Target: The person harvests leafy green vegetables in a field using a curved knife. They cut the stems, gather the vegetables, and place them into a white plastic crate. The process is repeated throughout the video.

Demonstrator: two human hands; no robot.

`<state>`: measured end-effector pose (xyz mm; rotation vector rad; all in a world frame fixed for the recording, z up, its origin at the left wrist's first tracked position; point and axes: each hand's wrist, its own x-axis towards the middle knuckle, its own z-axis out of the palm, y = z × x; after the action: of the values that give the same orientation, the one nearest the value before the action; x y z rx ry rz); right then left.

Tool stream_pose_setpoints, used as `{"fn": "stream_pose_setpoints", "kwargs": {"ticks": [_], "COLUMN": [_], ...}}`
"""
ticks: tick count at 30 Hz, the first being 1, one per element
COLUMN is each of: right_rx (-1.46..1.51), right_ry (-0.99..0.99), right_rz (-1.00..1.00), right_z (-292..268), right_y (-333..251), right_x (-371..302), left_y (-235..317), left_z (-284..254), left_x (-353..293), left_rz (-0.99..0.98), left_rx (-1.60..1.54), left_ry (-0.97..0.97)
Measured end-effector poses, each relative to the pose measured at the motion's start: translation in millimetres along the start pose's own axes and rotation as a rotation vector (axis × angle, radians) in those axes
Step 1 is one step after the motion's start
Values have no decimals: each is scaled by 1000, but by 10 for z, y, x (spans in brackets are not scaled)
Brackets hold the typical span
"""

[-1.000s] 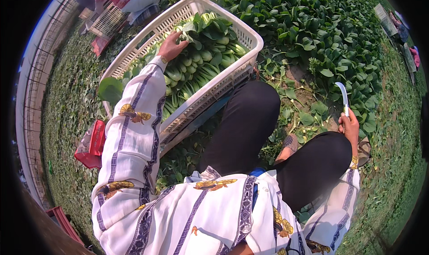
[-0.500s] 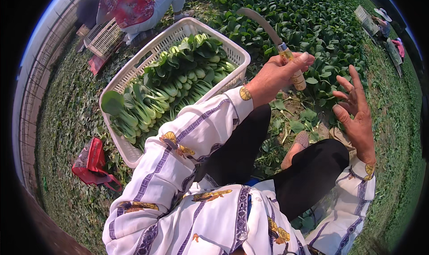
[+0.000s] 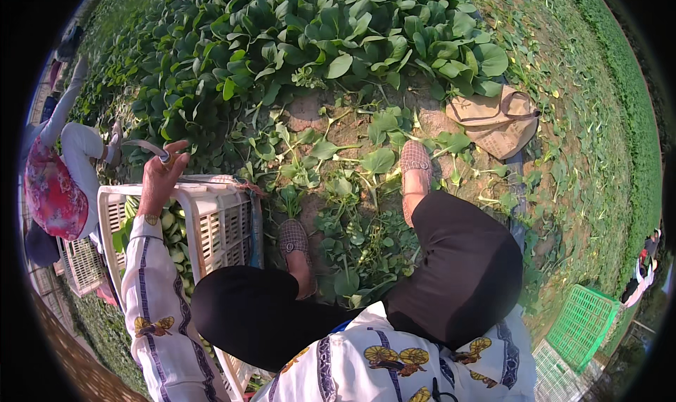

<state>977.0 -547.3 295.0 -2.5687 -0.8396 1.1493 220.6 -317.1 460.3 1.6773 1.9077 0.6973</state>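
Note:
My left hand (image 3: 160, 180) is closed around the handle of a sickle (image 3: 145, 145), whose curved blade points left. That hand is raised over the rim of a white plastic crate (image 3: 227, 222) beside my left knee. Bok choy (image 3: 173, 234) lies in the crate, partly hidden by my sleeve and hand. Of my right arm only a bit of sleeve (image 3: 512, 338) shows beside my right knee; the right hand is out of sight. Cut leaves and stalks (image 3: 338, 183) litter the soil around my feet.
Growing leafy greens (image 3: 303, 28) stand in a dense patch ahead. A tan cloth bag (image 3: 496, 124) lies beyond my right foot. At far left, a person in a red floral top (image 3: 55, 194) bends near another crate (image 3: 81, 264). A green crate (image 3: 581, 324) stands at lower right.
The view has swung right, so the crate now sits at far left. My left hand still holds the sickle, now over the crate's rim. My open right hand has gone out of view.

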Motion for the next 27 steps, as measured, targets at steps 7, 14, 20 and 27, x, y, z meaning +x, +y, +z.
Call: {"fn": "stream_pose_setpoints", "kwargs": {"ticks": [7, 14, 20, 27], "right_rx": [-3, -26, -153, -330], "right_ry": [-53, -118, -120, -198], "right_rz": [236, 214, 60, -45], "right_z": [429, 694, 603, 799], "right_y": [122, -440, -1108, -1676], "right_x": [-440, -280, 99, 534], "left_y": [443, 381, 189, 541], "left_z": [71, 161, 307, 418], "left_x": [41, 151, 76, 138], "left_rz": [-366, -374, -248, -220], "left_rx": [296, 287, 392, 481], "left_ry": [-200, -185, -143, -43]}}
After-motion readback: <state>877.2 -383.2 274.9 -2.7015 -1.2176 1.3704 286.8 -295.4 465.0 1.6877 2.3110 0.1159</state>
